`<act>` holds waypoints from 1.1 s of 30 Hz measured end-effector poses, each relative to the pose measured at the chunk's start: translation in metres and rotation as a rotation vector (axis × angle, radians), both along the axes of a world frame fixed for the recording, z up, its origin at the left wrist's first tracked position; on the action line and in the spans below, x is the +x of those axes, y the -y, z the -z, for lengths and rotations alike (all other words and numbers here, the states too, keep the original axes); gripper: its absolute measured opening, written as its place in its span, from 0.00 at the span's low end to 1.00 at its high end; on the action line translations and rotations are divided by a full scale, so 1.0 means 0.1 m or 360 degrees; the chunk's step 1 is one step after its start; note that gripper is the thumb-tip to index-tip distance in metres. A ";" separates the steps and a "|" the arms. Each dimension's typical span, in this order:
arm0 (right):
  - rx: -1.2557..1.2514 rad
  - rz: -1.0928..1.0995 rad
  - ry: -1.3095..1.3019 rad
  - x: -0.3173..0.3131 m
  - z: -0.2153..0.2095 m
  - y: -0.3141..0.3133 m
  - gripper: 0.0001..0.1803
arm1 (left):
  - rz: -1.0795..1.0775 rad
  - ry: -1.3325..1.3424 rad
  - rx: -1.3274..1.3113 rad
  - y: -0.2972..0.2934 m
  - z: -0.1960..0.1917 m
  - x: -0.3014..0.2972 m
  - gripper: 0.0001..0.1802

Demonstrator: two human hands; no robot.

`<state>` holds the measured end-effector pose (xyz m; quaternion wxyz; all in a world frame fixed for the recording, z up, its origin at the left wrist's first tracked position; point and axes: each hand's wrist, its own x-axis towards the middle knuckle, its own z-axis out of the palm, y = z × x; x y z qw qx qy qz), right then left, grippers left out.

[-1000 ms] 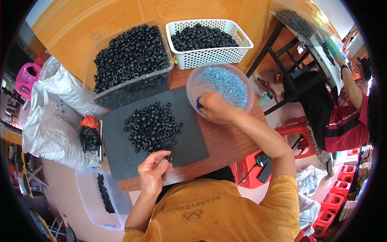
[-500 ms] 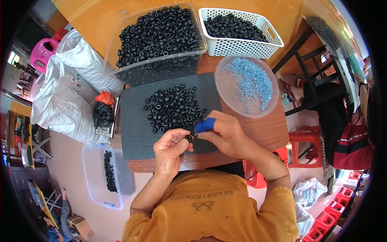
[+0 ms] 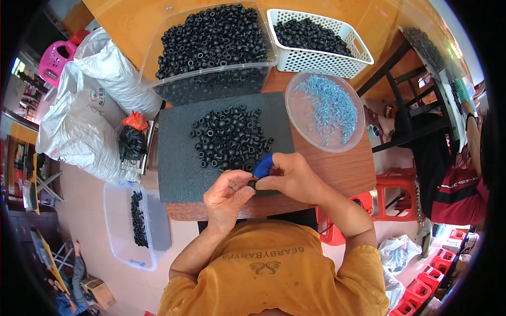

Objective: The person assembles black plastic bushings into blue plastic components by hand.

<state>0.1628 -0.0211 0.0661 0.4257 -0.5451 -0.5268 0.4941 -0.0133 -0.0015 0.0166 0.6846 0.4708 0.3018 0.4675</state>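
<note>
1. Over the near part of the surface (image 3: 337, 171), the two hands come together at one small black piece (image 3: 252, 185).
2. The left hand (image 3: 227, 199) pinches this piece between thumb and fingertips, its palm turned partly upward.
3. The right hand (image 3: 293, 178) meets it from the other side, its thumb at the piece and a blue covering (image 3: 264, 165) over one finger. Whether these fingers grip the piece itself or something smaller, I cannot tell.
4. Just beyond the hands, a loose heap of black pieces (image 3: 229, 134) lies on a dark grey mat (image 3: 175, 163); some show round openings.
5. To the right of the mat stands a round, clear tub (image 3: 309, 128) with many small, shiny, bluish bits (image 3: 337, 108) in it, too fine to make out singly.
6. Behind the mat, a large clear bin (image 3: 182, 78) is piled with black pieces, and beside it a white perforated basket (image 3: 327, 67) holds more of them.
7. Left of the surface stand bulky white sacks (image 3: 79, 134); on the floor, a clear box (image 3: 117, 227) contains a strip of black pieces.
</note>
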 end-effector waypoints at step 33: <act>0.1409 0.0216 0.1187 -0.42 0.49 0.48 0.20 | 0.0115 0.0384 -0.0827 0.21 0.10 -0.17 0.11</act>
